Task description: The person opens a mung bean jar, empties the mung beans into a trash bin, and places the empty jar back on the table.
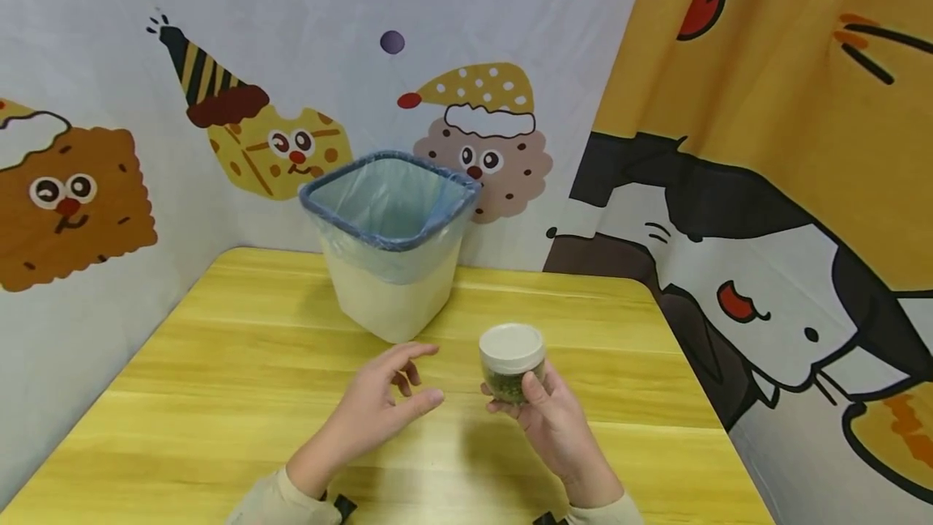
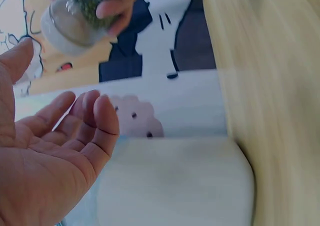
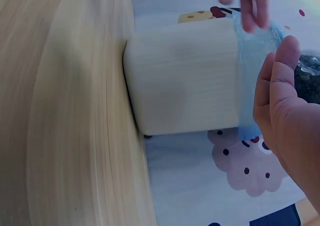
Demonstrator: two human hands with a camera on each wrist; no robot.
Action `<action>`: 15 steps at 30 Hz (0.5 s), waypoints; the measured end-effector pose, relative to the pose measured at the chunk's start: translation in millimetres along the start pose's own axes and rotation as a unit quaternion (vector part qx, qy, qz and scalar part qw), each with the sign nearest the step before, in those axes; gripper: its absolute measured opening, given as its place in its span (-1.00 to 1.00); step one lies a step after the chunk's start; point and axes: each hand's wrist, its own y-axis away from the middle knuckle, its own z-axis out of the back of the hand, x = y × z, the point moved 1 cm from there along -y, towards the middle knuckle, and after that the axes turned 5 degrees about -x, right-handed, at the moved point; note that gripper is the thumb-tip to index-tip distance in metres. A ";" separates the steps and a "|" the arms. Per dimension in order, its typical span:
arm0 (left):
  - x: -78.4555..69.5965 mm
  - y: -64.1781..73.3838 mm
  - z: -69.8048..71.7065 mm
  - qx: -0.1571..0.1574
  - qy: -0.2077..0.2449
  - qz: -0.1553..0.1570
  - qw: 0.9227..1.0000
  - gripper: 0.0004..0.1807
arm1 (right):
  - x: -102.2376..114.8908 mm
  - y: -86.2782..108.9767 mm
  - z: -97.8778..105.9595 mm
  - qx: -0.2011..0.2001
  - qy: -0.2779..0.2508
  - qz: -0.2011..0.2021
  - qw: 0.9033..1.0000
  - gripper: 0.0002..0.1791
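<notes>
A small clear jar [image 1: 503,384] with a white lid and green dried bits inside is gripped by my right hand [image 1: 557,428], thumb on the near side and fingers round the back. It is held upright above the table in the head view. My left hand [image 1: 372,403] hovers to the left of the jar, apart from it, with fingers loosely bent and nothing in them. In the left wrist view the jar [image 2: 80,21] shows beyond the left hand [image 2: 55,156]. The right wrist view shows only part of the jar [image 3: 308,78] behind the right hand [image 3: 287,106].
A cream trash bin [image 1: 394,298] with a bluish plastic liner [image 1: 394,262] over its rim stands at the back of the yellow wood-grain table [image 1: 240,379]. Behind the table hangs a cartoon-printed cloth [image 1: 313,6], which continues along the right side.
</notes>
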 end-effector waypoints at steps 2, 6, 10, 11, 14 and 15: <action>-6.1 -5.6 -4.5 0.002 0.012 -0.014 1.000 -0.39 | -1.1 0.2 -1.8 0.008 -0.011 0.000 1.000 -0.44; -15.2 -15.9 -13.1 0.009 0.031 -0.031 0.999 -0.29 | -4.4 -0.5 -6.9 0.033 -0.028 -0.001 0.999 -0.45; -20.8 -24.3 -18.6 0.025 0.048 -0.038 0.998 -0.28 | -7.9 -0.3 -12.7 0.061 -0.041 -0.004 0.997 -0.45; -21.7 -26.1 -19.5 0.029 0.053 -0.038 0.997 -0.30 | -8.4 -0.1 -14.2 0.068 -0.045 -0.004 0.997 -0.45; -22.7 -29.6 -21.7 0.045 0.063 -0.033 0.996 -0.35 | -9.7 -0.2 -17.6 0.088 -0.055 -0.003 0.995 -0.45; -22.7 -30.4 -22.4 0.050 0.067 -0.031 0.996 -0.36 | -9.9 -0.4 -18.5 0.095 -0.056 -0.001 0.994 -0.44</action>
